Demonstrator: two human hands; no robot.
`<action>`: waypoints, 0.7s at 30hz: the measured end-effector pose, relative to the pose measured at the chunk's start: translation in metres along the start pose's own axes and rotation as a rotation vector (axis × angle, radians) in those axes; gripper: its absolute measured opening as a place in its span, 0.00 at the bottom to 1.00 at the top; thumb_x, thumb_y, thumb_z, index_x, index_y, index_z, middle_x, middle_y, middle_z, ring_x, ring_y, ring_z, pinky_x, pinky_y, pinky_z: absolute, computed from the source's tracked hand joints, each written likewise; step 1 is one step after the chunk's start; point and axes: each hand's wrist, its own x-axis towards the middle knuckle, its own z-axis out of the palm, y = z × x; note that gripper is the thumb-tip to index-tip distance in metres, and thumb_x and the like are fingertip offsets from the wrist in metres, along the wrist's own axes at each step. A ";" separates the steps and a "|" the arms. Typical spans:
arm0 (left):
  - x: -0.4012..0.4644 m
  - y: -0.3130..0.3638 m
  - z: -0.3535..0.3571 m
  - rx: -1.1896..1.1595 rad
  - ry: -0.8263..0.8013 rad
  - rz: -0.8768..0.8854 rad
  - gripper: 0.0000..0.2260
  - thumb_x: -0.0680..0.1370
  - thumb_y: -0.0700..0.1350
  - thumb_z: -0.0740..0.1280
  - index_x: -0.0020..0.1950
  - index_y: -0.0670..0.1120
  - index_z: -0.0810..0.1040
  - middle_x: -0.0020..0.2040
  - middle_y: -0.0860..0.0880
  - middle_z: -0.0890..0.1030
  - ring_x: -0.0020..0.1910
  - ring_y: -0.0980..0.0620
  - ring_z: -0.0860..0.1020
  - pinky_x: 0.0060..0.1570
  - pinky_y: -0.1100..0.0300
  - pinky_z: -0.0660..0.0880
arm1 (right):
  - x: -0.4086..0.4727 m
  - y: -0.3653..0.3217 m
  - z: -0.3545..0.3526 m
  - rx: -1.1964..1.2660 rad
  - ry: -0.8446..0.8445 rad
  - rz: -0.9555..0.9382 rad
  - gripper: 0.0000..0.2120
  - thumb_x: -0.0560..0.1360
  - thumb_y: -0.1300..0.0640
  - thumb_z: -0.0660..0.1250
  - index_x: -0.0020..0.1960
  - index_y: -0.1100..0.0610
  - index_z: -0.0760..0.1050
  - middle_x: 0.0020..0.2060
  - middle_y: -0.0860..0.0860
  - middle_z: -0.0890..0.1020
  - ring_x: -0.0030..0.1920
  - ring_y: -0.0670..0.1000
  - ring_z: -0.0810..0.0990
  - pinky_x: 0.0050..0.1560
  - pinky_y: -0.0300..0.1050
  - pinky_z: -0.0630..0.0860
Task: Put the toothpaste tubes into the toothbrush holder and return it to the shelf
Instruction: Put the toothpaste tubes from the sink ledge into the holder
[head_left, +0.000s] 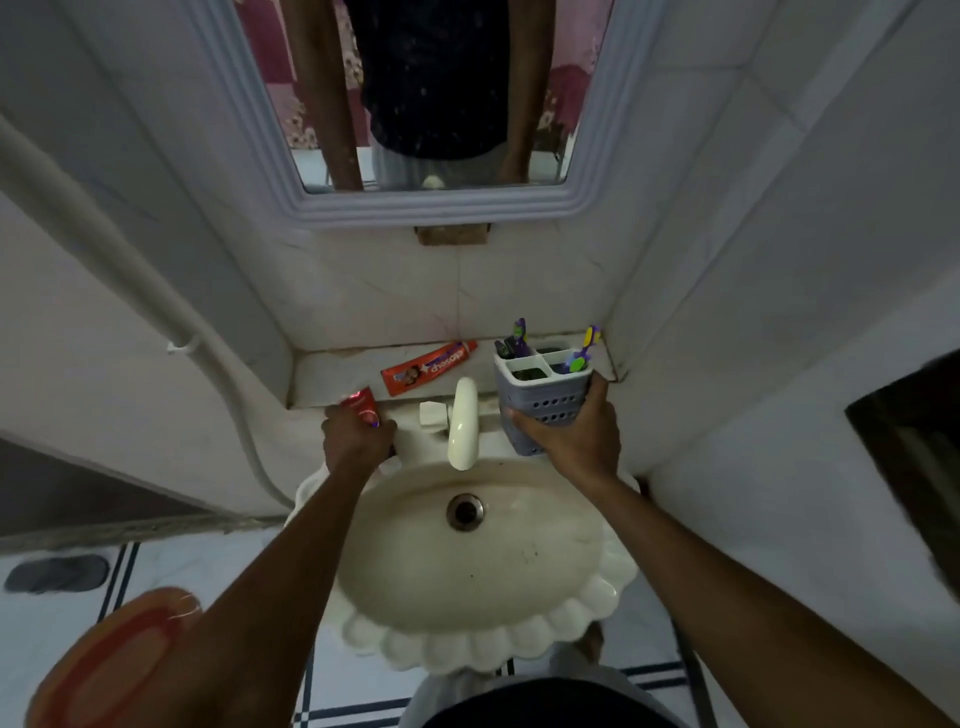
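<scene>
My right hand (574, 434) grips the grey-blue perforated toothbrush holder (540, 395) from below, just off the shelf's right end, right of the tap. Its white top has four compartments with toothbrushes (584, 351) standing in the back ones. My left hand (356, 434) is closed around a red toothpaste tube (361, 404) at the shelf's front left edge; only the tube's upper end shows. An orange toothpaste tube (428, 366) lies flat on the marble shelf (332, 371), between my two hands.
A cream tap (463, 423) rises between my hands over the scalloped cream sink (467, 551). White tiled walls close in on both sides. A mirror (431, 93) hangs above the shelf. A white pipe (156, 312) runs down the left wall.
</scene>
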 end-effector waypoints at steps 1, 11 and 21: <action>0.000 0.001 -0.002 -0.033 0.023 0.044 0.30 0.76 0.47 0.80 0.73 0.38 0.74 0.68 0.38 0.80 0.67 0.38 0.81 0.66 0.45 0.79 | 0.002 0.002 0.002 -0.025 0.004 -0.005 0.57 0.56 0.31 0.87 0.78 0.48 0.69 0.69 0.51 0.83 0.68 0.58 0.84 0.58 0.52 0.83; -0.054 0.102 -0.036 -0.226 0.297 0.562 0.29 0.70 0.63 0.82 0.60 0.54 0.70 0.43 0.64 0.79 0.42 0.62 0.84 0.39 0.63 0.79 | -0.005 0.027 0.005 -0.039 -0.048 -0.012 0.64 0.60 0.37 0.91 0.83 0.53 0.57 0.76 0.54 0.79 0.73 0.61 0.82 0.62 0.59 0.85; -0.120 0.198 0.033 -0.247 -0.014 0.914 0.14 0.82 0.54 0.74 0.61 0.50 0.76 0.52 0.59 0.83 0.35 0.61 0.86 0.32 0.57 0.85 | -0.010 0.042 -0.015 0.048 -0.157 -0.019 0.71 0.56 0.30 0.88 0.86 0.47 0.51 0.79 0.50 0.76 0.76 0.55 0.80 0.70 0.60 0.83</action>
